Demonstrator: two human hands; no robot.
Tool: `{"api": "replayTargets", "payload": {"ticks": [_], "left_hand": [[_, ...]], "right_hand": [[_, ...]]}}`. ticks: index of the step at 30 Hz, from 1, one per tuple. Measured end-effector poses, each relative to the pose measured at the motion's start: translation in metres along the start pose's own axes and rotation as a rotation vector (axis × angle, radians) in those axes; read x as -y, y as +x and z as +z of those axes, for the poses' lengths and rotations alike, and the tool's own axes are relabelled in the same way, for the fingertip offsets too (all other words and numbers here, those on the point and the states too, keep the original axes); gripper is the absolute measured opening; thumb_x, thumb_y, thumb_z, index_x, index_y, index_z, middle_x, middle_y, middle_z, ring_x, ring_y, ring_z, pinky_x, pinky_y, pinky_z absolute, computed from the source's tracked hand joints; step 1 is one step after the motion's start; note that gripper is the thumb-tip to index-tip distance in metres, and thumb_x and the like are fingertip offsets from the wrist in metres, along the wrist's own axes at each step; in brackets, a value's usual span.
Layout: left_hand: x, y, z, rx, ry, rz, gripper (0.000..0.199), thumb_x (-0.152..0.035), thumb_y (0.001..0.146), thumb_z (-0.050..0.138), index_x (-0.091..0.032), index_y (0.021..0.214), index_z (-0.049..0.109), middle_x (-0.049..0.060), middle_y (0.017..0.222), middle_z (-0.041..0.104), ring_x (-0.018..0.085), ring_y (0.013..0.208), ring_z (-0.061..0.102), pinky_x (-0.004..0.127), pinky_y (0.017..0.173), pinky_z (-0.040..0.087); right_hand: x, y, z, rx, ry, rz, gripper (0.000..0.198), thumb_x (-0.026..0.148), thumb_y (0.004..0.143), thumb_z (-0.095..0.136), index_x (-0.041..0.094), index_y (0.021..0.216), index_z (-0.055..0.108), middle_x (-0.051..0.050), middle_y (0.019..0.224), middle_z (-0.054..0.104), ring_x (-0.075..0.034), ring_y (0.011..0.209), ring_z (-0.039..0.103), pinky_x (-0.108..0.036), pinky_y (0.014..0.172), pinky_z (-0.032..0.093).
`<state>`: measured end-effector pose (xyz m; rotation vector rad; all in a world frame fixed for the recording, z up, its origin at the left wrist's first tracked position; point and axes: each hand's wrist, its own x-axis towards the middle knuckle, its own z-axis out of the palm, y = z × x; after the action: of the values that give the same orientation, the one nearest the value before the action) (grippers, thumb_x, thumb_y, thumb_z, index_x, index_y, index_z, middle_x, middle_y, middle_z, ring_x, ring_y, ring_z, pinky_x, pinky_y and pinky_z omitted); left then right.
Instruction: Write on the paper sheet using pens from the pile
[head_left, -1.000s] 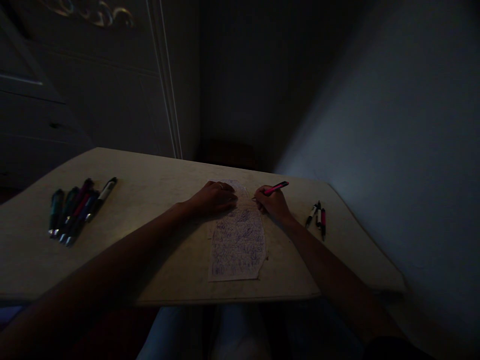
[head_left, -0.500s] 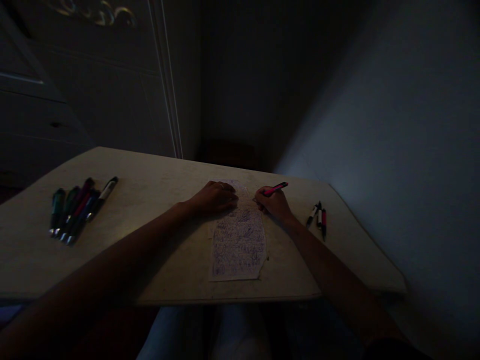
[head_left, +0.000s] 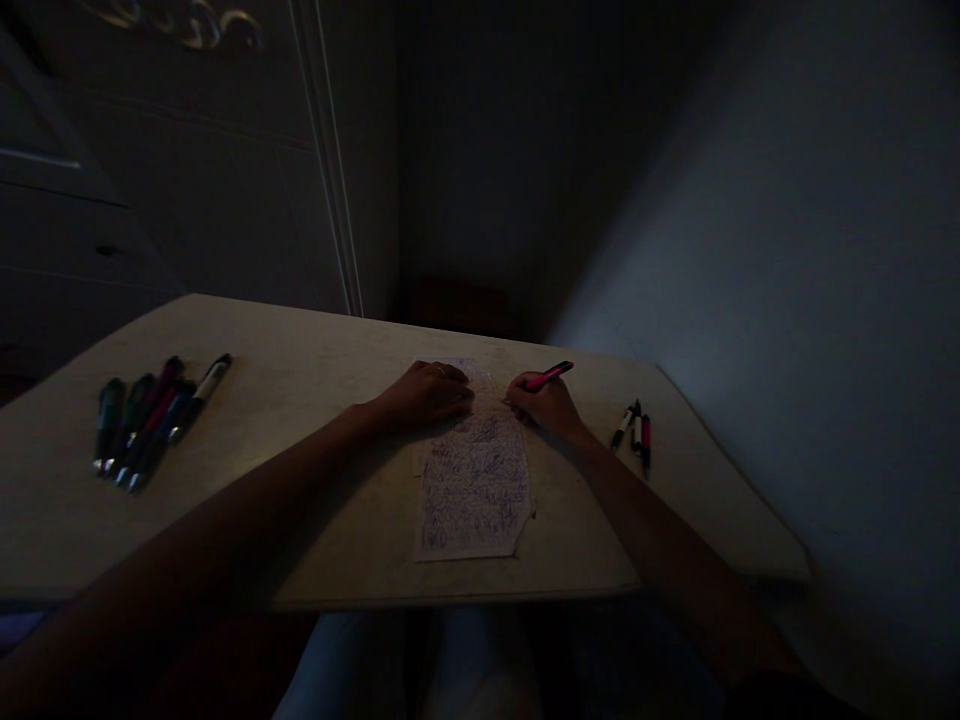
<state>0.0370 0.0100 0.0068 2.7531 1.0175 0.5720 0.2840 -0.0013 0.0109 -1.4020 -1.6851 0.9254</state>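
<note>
A sheet of paper (head_left: 474,500), crowded with scribbled blue pen marks, lies lengthwise before me on the table. My left hand (head_left: 429,393) rests flat on the upper left part of the sheet, fingers stretched out and a ring on one of them. At the sheet's upper right edge, my right hand (head_left: 546,405) grips a pink and black pen (head_left: 550,376). Its tip points down and left at the paper; whether it touches is too dark to tell. Part of the sheet is hidden under the left hand.
Several thick pens (head_left: 150,425) lie in a group on the left of the pale table (head_left: 315,345). Three smaller pens (head_left: 637,430) lie right of my right hand. A panelled cabinet (head_left: 225,190) stands behind at left, a wall (head_left: 810,280) at right.
The whole view has shifted slightly to the left. Both hands keep nearly the same places on the paper, and the pen stays in my right hand.
</note>
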Motion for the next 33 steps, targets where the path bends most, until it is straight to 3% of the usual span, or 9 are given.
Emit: {"api": "replayTargets", "payload": {"ticks": [7,33], "left_hand": [[0.0006,0.0004,0.0015,-0.002,-0.027,-0.018,0.031,-0.043,0.094,0.053,-0.025,0.113,0.070,0.009,0.125,0.066,0.023,0.112,0.061,0.043,0.098,0.043],[-0.0001,-0.0010,0.0008,-0.007,-0.019,-0.009,0.034,-0.044,0.094,0.052,-0.024,0.115,0.069,0.009,0.125,0.066,0.024,0.115,0.061,0.043,0.099,0.042]], "right_hand": [[0.0042,0.0002,0.0028,-0.130,0.042,0.059,0.016,0.035,0.070,0.059,0.019,0.068,0.059,0.003,0.049,0.058,-0.009,0.036,0.050,-0.017,0.033,0.037],[-0.0006,0.0020,-0.0022,-0.052,-0.041,-0.015,0.015,0.032,0.070,0.060,0.018,0.063,0.061,0.002,0.046,0.057,-0.010,0.039,0.053,-0.018,0.039,0.039]]}}
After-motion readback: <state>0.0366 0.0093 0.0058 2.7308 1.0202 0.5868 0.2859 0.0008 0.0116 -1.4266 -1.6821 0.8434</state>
